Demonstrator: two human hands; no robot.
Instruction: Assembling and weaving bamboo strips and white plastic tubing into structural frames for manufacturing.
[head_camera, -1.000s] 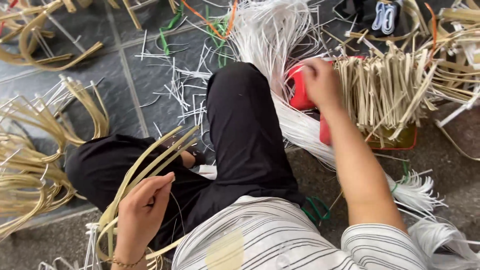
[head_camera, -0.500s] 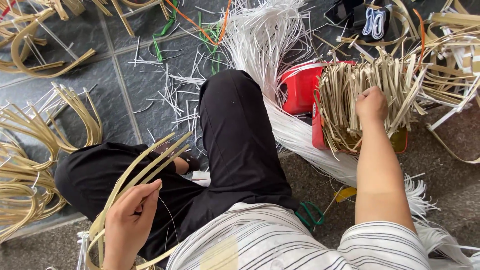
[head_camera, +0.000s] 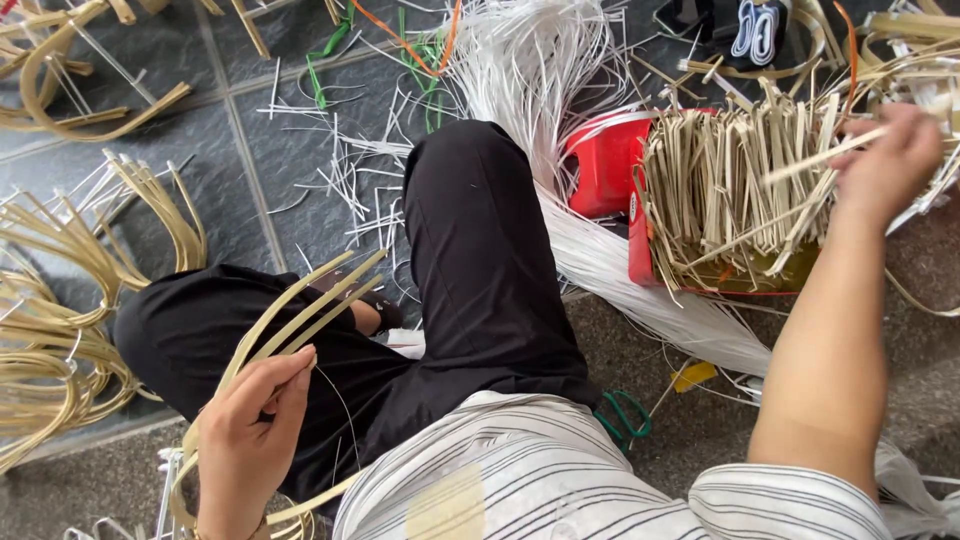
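Observation:
My left hand (head_camera: 250, 425) grips a bunch of curved tan cane strips (head_camera: 285, 315) that arc over my black-trousered lap. Raised at the right, my right hand (head_camera: 885, 160) pinches one short tan stick (head_camera: 815, 160) above a red box (head_camera: 640, 215) crammed with upright short tan sticks (head_camera: 735, 185). The hand is blurred with motion. A red container (head_camera: 600, 165) stands just left of that box.
A sheaf of white strips (head_camera: 540, 60) fans across the dark tiled floor (head_camera: 300, 180) and runs under the box. Bent cane loops (head_camera: 60, 300) pile at the left. Green and orange strips (head_camera: 400, 40) lie at the top. Green-handled scissors (head_camera: 625, 415) rest by my hip.
My right hand moved from the red container rightward across the stick box and lifted up with a single stick. The left hand kept its hold on the curved strips.

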